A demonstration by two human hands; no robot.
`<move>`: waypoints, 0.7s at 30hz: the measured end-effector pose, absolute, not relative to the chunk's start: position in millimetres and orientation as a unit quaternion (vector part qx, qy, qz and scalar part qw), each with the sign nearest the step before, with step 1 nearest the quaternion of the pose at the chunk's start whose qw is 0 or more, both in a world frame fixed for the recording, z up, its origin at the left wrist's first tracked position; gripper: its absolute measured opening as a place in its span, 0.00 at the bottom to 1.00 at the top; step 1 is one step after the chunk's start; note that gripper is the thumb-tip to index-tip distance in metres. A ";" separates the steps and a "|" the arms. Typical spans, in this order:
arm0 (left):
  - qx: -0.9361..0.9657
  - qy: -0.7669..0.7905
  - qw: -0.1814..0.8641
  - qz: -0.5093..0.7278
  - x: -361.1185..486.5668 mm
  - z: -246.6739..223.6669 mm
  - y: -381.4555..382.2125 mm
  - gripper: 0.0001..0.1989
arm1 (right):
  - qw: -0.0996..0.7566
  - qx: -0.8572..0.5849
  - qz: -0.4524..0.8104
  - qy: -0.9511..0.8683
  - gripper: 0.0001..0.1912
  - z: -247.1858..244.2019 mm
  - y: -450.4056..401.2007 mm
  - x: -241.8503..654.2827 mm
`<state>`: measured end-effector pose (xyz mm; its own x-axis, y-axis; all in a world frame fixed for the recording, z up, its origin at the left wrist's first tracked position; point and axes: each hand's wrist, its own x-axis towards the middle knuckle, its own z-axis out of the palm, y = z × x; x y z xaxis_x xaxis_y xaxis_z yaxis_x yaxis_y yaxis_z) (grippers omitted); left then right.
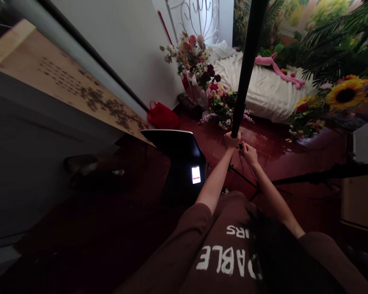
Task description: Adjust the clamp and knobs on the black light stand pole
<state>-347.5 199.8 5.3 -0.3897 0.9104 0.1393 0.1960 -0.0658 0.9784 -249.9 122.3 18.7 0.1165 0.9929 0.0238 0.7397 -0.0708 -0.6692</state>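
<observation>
A thick black stand pole [247, 65] rises from in front of me and leans slightly right toward the top of the view. Wrapped around its lower part is my left hand [232, 140], fingers closed. Just to the right and a little lower, my right hand [249, 154] is closed in a pinch at a small dark knob [240, 146] on the side of the stand. The fingers cover most of that knob. Below my hands, thin black tripod legs [243, 175] spread over the dark red floor.
Left of my arm stands a black chair-like object with a lit phone screen [196, 174]. A red bag [163, 116] and a long scroll [70, 85] are farther left. Flowers [199, 61] and a white-draped bench [263, 87] lie ahead. Another black pole [325, 174] crosses at right.
</observation>
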 end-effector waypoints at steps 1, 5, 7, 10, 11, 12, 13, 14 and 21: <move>0.456 0.610 0.310 0.569 -347.5 5.1 199.6 0.16 | 0.285 -0.691 0.249 -0.616 0.28 18.1 123.7 -250.1; 0.460 0.604 0.314 0.570 -346.8 3.2 199.6 0.16 | 0.337 -0.669 0.320 -0.580 0.35 16.3 130.9 -249.1; 0.456 0.601 0.322 0.572 -346.3 3.0 199.9 0.17 | 0.358 -0.658 0.356 -0.559 0.36 15.5 134.7 -247.6; 0.451 0.604 0.328 0.569 -345.9 4.4 198.4 0.19 | 0.374 -0.640 0.404 -0.537 0.36 13.8 135.5 -244.9; 0.451 0.607 0.326 0.567 -346.2 4.4 196.5 0.19 | 0.379 -0.630 0.425 -0.528 0.36 12.4 132.9 -243.9; 0.453 0.610 0.323 0.564 -346.8 3.6 193.4 0.18 | 0.385 -0.620 0.450 -0.514 0.35 9.9 128.4 -242.7; 0.455 0.612 0.320 0.562 -347.6 1.5 189.0 0.18 | 0.389 -0.611 0.480 -0.496 0.34 6.1 121.6 -241.0; 0.460 0.612 0.318 0.559 -348.8 -2.2 183.2 0.18 | 0.391 -0.603 0.509 -0.473 0.33 0.6 112.5 -238.5; 0.451 0.646 0.301 0.537 -350.3 -66.9 120.2 0.15 | 0.384 -0.649 0.598 -0.274 0.14 -69.7 5.8 -186.9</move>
